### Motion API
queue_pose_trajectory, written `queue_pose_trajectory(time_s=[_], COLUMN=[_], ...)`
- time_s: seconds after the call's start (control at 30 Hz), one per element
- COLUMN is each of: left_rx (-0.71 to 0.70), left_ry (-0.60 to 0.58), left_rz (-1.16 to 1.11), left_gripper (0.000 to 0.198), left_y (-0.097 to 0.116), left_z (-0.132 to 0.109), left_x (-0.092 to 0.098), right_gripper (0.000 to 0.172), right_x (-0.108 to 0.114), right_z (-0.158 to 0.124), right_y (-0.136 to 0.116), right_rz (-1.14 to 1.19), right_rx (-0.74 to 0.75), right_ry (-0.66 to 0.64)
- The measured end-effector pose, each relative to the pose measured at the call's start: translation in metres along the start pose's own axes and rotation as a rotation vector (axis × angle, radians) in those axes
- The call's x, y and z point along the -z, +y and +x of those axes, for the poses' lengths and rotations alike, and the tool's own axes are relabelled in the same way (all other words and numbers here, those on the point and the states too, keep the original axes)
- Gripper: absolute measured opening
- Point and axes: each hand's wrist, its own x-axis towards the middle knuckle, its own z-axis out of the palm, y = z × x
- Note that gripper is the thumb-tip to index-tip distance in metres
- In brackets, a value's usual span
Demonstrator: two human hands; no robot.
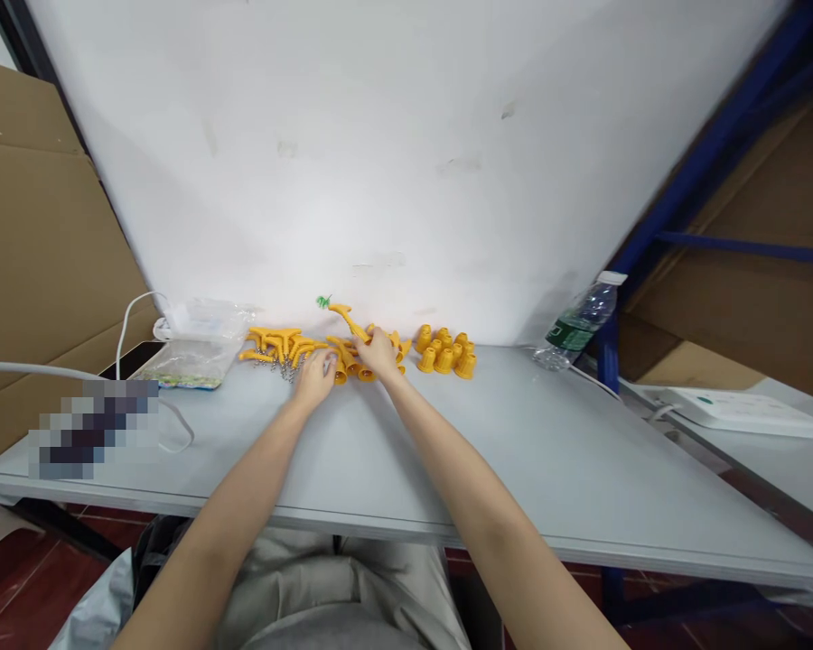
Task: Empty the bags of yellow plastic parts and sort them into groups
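My right hand (378,352) is closed on a yellow curved plastic piece (342,310) that tilts up to the left. A small green tuft (323,301) shows at its far tip; I cannot tell if it is attached. My left hand (315,377) has its fingers curled together beside the pile; what they hold, if anything, is hidden. Yellow pieces with flared cup-like ends (350,363) lie around and between my hands. To the left are yellow branched pieces (281,339) with small silvery metal bits (285,368) in front of them. Several yellow cups (445,359) stand to the right.
A white panel (406,181) rises behind the grey table (515,451). At left lie a clear plastic bag (196,348), a dark phone (132,360) and white cables. A water bottle (583,320) leans at right, near a blue post and a white power strip (742,411).
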Motion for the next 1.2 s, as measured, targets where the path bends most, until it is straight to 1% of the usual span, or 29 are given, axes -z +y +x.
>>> queue_pose_trajectory(time_s=[0.03,0.1,0.17,0.23,0.33,0.4,0.43,0.57,0.7,0.83,0.9,0.97,1.1,1.2], left_rx=[-0.028,-0.076,-0.107,-0.125,-0.13,-0.132,-0.129,-0.127,-0.155,-0.156,-0.158,-0.155,-0.132,-0.131], left_ry=[0.063,0.19,0.249,0.227,0.127,0.08,0.074,0.103,0.069,0.051,0.047,0.033,-0.005,-0.01], left_rz=[0.026,0.089,0.143,0.183,0.198,0.174,0.158,0.122,0.133,0.15,0.142,0.133,0.131,0.138], left_gripper=[0.036,0.047,0.051,0.049,0.043,0.04,0.039,0.035,0.035,0.036,0.036,0.035,0.034,0.033], left_y=[0.003,0.008,0.012,0.014,0.012,0.01,0.01,0.011,0.015,0.018,0.018,0.019,0.022,0.025], left_z=[0.0,0.0,-0.001,-0.001,-0.002,-0.002,-0.002,0.0,0.0,0.0,0.0,0.0,0.0,-0.001], left_x=[0.003,0.009,0.013,0.014,0.014,0.014,0.016,0.023,0.028,0.028,0.028,0.028,0.027,0.027], right_gripper=[0.03,0.027,0.027,0.03,0.032,0.033,0.033,0.033,0.033,0.027,0.023,0.02,0.022,0.02], right_x=[0.004,0.012,0.019,0.025,0.032,0.035,0.036,0.038,0.038,0.041,0.043,0.044,0.046,0.047], right_z=[-0.002,-0.008,-0.015,-0.022,-0.033,-0.038,-0.04,-0.045,-0.05,-0.052,-0.052,-0.052,-0.05,-0.047], right_y=[0.004,0.015,0.025,0.034,0.039,0.037,0.036,0.029,0.022,0.018,0.017,0.017,0.019,0.023], right_rz=[0.034,0.075,0.081,0.072,0.063,0.049,0.033,-0.1,-0.255,-0.328,-0.339,-0.341,-0.348,-0.322], right_rx=[0.049,0.195,0.357,0.485,0.636,0.7,0.716,0.686,0.59,0.537,0.53,0.533,0.542,0.553], right_ry=[0.009,0.041,0.063,0.056,0.018,0.01,0.01,0.001,-0.034,-0.075,-0.057,-0.005,0.101,0.065])
